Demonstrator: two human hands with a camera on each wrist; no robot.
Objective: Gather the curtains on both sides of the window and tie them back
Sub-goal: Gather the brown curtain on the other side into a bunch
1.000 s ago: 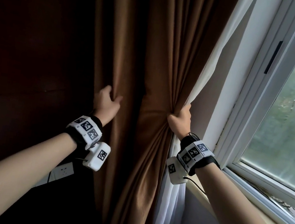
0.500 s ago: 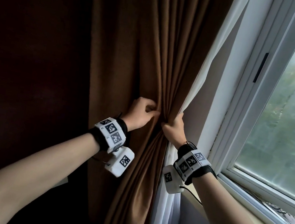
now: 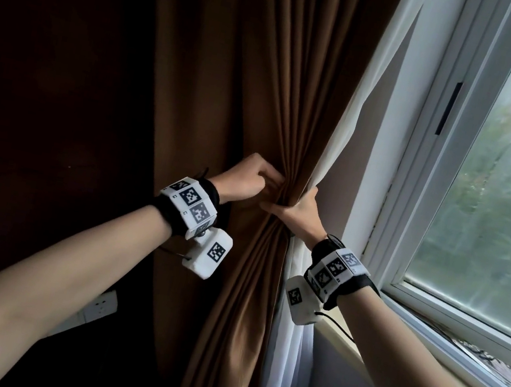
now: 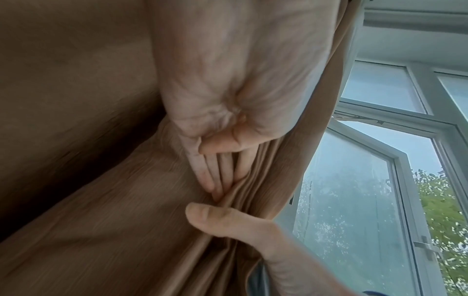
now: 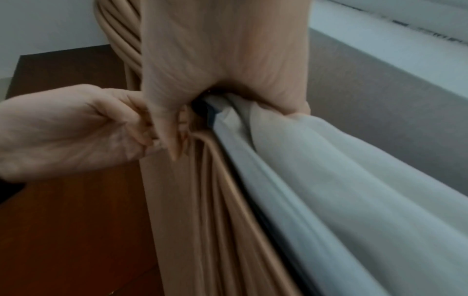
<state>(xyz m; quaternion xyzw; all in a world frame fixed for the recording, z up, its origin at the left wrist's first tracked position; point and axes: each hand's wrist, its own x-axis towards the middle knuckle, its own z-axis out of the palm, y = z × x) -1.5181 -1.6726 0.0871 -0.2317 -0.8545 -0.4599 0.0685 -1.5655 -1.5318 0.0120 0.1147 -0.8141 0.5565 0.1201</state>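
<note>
a dark wood-panelled wall (image 3: 46,95) lies out past the left hand, with a white wall socket (image 3: 99,306) low beneath that forearm; a white-framed window (image 3: 421,174) and pale sill (image 3: 438,386) lie out past the right hand. between the two hands hangs the brown curtain (image 3: 261,75), its pleats drawn in to a narrow waist. the left hand (image 3: 244,179) has its fingers (image 4: 217,168) curled into the folds from its own side, gripping them. the right hand (image 3: 300,213) is wrapped round the same bunch from the window side, thumb (image 4: 215,217) pressed across the front, meeting the left hand's fingers. a white sheer curtain (image 3: 368,87) is caught in the right hand's grip too, hanging on its window side.
</note>
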